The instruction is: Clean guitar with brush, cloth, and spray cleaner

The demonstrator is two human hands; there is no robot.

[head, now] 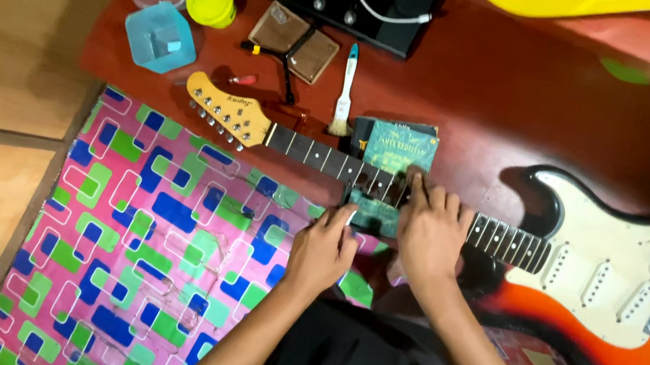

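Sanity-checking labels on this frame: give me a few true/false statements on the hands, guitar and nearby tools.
1. Both hands, left hand and right hand, are at the guitar neck. True.
2. The guitar body is solid blue. False: it is orange-red with dark edges and a cream pickguard.
3. A small brush lies beyond the neck. True.
4. The headstock points toward the image's right. False: it points left.
5. The patterned mat is plain grey. False: pink with blue and green shapes.

Bare floor left of mat (pixel 144 249) — clutter beyond guitar neck (pixel 329 159)
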